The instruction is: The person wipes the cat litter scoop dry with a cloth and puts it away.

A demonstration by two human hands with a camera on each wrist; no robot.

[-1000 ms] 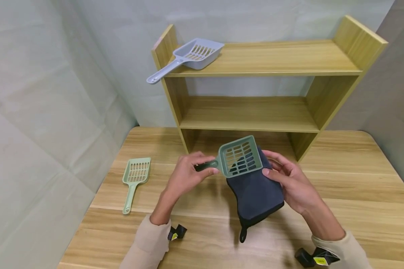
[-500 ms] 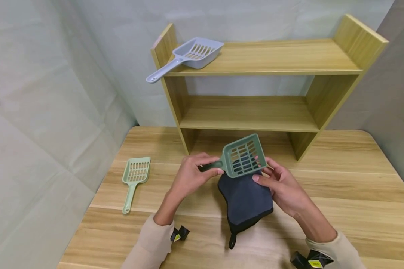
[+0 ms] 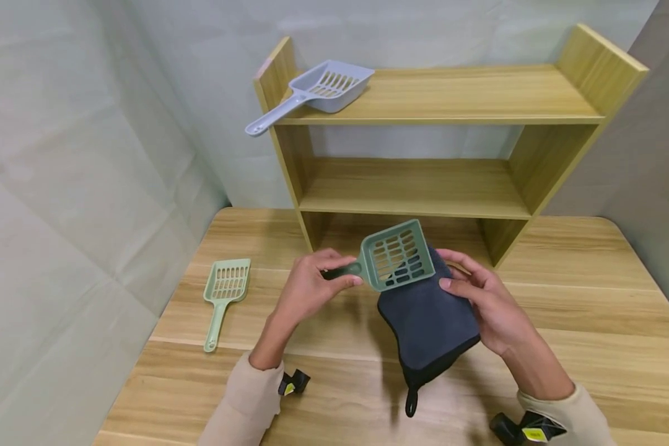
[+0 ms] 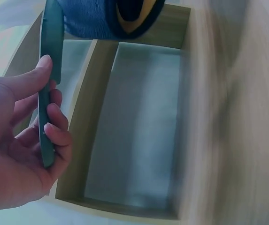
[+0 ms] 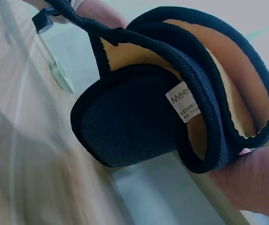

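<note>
My left hand (image 3: 306, 288) pinches the handle of a dark green slotted litter scoop (image 3: 372, 243), its basket tilted up above the table. The right hand (image 3: 493, 310) holds a navy cloth mitt (image 3: 429, 322) with black edging and a hanging loop, thumb on its face. The mitt's upper part lies behind the scoop's basket and shows through the slots; whether they touch I cannot tell. In the right wrist view the mitt (image 5: 125, 117) opens to a tan lining with a white label. From the left wrist, the scoop (image 4: 49, 42) appears edge-on between thumb and fingers.
A light green litter scoop (image 3: 227, 291) lies on the table (image 3: 189, 396) at the left. Behind stands a wooden shelf unit (image 3: 412, 186). On its top left sits a lavender scoop (image 3: 329, 87), handle jutting over the edge.
The mitt shifted left half a second ago and is now back to the right with the right hand. The dark green scoop moved slightly right, then left again. The other scoops stayed put.
</note>
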